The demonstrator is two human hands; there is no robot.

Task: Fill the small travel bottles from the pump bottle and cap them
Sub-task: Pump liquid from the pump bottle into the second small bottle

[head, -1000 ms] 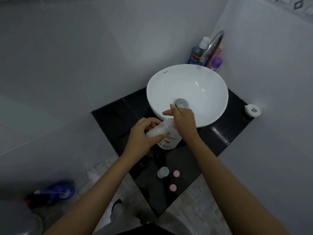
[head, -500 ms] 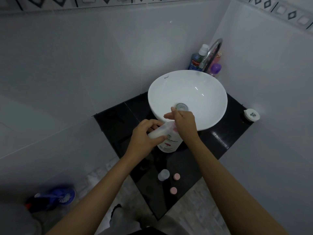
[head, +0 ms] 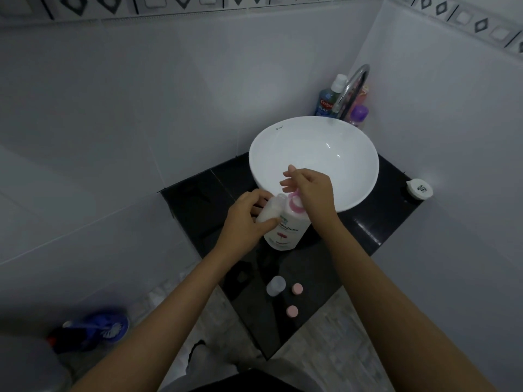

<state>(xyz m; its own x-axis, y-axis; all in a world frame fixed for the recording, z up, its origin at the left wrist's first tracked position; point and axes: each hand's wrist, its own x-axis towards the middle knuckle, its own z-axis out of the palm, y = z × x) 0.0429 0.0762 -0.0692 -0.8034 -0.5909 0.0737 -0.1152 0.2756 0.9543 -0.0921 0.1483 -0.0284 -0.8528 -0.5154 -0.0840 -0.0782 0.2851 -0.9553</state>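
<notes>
A white pump bottle (head: 285,230) with a pink pump head (head: 295,203) stands on the black counter (head: 198,199) in front of the basin. My left hand (head: 246,219) holds a small clear travel bottle (head: 270,210) tilted with its mouth at the pump's spout. My right hand (head: 310,190) rests on the pump head, fingers spread. Nearer me on the counter stand a second small clear bottle (head: 275,285) and two pink caps (head: 297,288) (head: 292,311).
A white bowl basin (head: 339,154) sits behind the bottles, with a chrome tap (head: 351,86) and several toiletry bottles (head: 325,100) in the corner. A small white round lid (head: 420,189) lies at the counter's right. Blue toilet brush (head: 93,329) on the floor at left.
The view has tilted up a little. My right hand has lifted slightly on the pump, and its pink head now shows. The left hand keeps the small bottle at the spout.
</notes>
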